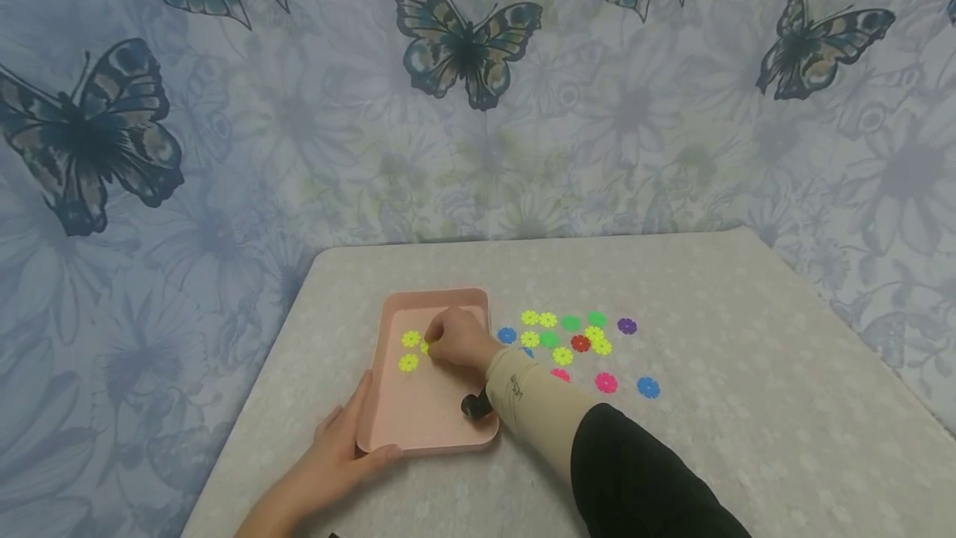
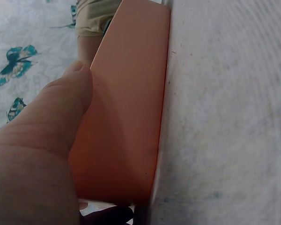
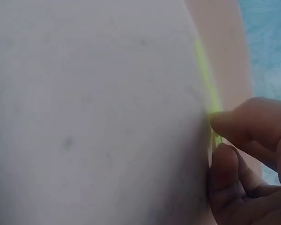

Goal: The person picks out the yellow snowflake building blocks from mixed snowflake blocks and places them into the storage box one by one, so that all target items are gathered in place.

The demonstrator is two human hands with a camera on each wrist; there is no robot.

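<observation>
My left hand holds the near left corner of a shallow pink tray, thumb along the near side and fingers along the left side. In the left wrist view the thumb lies against the tray wall. Over the tray, my right hand pinches a small yellow flower-shaped disc between thumb and fingertips, low over the tray floor. Two more yellow flower discs, an upper one and a lower one, lie in the tray to the left of that hand.
Right of the tray, loose flower discs lie on the pale tablecloth: several yellow ones, green ones, blue ones, pink ones, a red one and a purple one. A butterfly-patterned wall stands behind the table.
</observation>
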